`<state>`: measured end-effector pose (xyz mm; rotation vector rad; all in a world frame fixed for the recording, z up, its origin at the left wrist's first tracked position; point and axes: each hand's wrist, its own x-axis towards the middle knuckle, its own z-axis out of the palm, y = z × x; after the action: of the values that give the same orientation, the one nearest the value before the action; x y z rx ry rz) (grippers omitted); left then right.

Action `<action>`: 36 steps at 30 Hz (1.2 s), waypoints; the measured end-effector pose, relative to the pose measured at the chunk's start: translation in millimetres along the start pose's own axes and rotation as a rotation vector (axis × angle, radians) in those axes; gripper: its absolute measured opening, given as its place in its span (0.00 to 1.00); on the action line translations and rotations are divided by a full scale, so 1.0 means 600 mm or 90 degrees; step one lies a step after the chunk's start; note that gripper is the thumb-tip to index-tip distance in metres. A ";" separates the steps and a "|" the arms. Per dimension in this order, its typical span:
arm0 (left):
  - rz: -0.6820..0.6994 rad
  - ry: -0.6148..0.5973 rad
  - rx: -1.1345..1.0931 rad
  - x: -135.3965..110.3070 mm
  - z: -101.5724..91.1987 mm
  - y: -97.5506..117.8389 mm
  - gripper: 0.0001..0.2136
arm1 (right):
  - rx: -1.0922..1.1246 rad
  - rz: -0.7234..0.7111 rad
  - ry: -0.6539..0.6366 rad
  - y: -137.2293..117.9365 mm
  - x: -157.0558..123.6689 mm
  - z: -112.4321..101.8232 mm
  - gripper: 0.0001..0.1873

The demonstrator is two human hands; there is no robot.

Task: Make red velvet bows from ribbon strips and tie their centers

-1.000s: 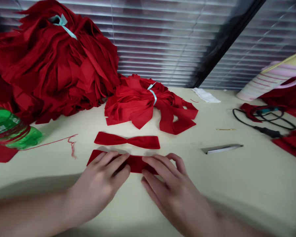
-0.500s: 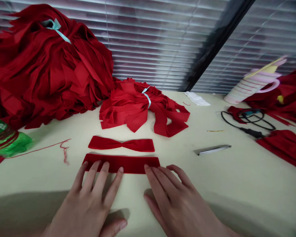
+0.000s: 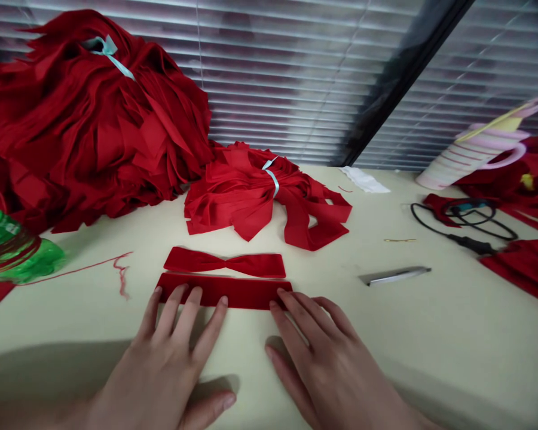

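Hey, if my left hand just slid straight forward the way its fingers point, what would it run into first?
The flat red strip. The left hand lies open on the table with its fingertips at the strip's near edge. Right behind the strip lies the pinched red bow, probably next in line.

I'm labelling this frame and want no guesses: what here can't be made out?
All in the head view.
Green bottle: cut off by the left edge, label blurred.
Red fabric strip: near edge partly hidden under the fingertips of the left hand and right hand.
Silver tool: too small to identify.
Pink striped object: blurred, kind unclear.
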<state>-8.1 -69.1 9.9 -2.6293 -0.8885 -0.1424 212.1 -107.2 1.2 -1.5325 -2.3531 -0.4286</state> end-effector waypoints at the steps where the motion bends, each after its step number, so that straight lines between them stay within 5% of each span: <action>1: 0.001 0.002 -0.002 0.001 -0.002 0.000 0.35 | 0.004 0.002 -0.001 0.000 0.001 0.001 0.18; 36: 0.005 0.016 -0.017 0.006 -0.002 -0.005 0.36 | 0.005 0.029 -0.040 -0.001 0.005 -0.001 0.17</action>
<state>-6.9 -65.2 12.6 -2.6489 -0.8737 -0.1861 210.3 -105.4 3.1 -1.6150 -2.3593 -0.3659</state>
